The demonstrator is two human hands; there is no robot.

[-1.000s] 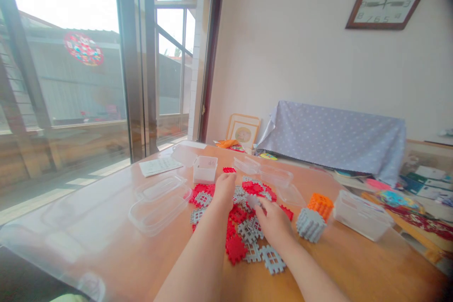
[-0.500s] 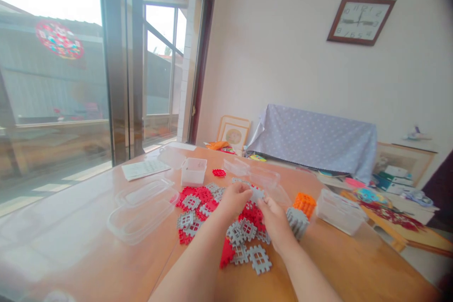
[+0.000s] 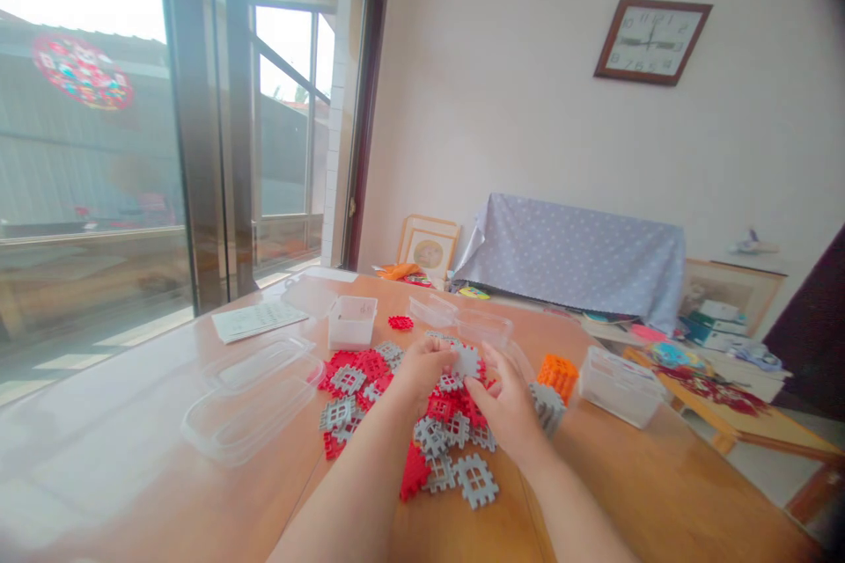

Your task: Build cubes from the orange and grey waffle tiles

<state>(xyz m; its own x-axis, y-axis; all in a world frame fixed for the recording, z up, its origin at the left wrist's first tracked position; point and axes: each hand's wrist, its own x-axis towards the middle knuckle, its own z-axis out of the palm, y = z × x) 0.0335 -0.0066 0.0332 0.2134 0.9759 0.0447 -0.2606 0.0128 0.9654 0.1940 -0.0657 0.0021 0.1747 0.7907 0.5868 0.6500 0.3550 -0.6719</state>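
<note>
My left hand [image 3: 422, 374] pinches a solid grey interlocking plastic building tile [image 3: 467, 361] between thumb and fingers, above a loose heap. Just to the right of that tile is my right hand [image 3: 507, 400], its thumb and fingers spread apart around the tile's edge; whether a fingertip touches it is hard to tell. Beneath both hands lie red tiles [image 3: 441, 405] and grey window-frame tiles [image 3: 476, 481] with notched edges. A stack of grey tiles [image 3: 547, 405] stands beside my right hand, with a stack of orange tiles [image 3: 558, 376] behind it.
A clear plastic box [image 3: 620, 387] stands at the right, a small white box [image 3: 352, 323] behind the heap. Clear lids [image 3: 254, 400] and a printed sheet [image 3: 259, 320] lie on the left. A red stack [image 3: 400, 323] sits farther back. The wooden table [image 3: 620, 493] stretches toward a window.
My right hand's fingers have spread away from the grey tile they were at, while my left hand keeps it. The whole view has shifted slightly, moving the scene leftward.
</note>
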